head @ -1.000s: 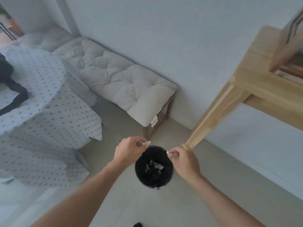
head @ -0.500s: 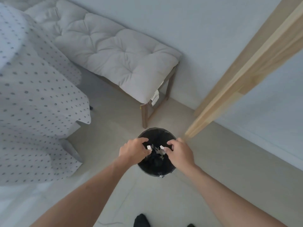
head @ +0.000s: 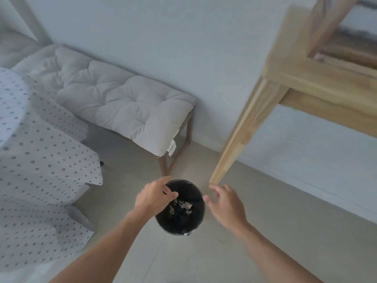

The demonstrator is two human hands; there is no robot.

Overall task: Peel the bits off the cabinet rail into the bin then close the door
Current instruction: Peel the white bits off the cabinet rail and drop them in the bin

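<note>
A small round black bin (head: 179,221) stands on the floor below me, with several pale peeled bits (head: 184,206) lying inside. My left hand (head: 153,196) hovers over the bin's left rim, fingertips pinched together; a thin pale bit seems to hang just under them, too blurred to be sure. My right hand (head: 226,203) is to the right of the bin, fingers spread and empty. The light wooden cabinet (head: 306,78) rises at the upper right, its leg (head: 236,144) reaching the floor just behind the bin.
A wooden bench with a tufted white cushion (head: 122,105) stands against the wall behind the bin. A table draped in a dotted white cloth (head: 36,170) fills the left side. Pale tiled floor (head: 285,221) stretches to the right.
Both hands held bits over the bin before. Now my right hand has moved off to the right and opened, and the view has tilted up so the cabinet frame shows again.
</note>
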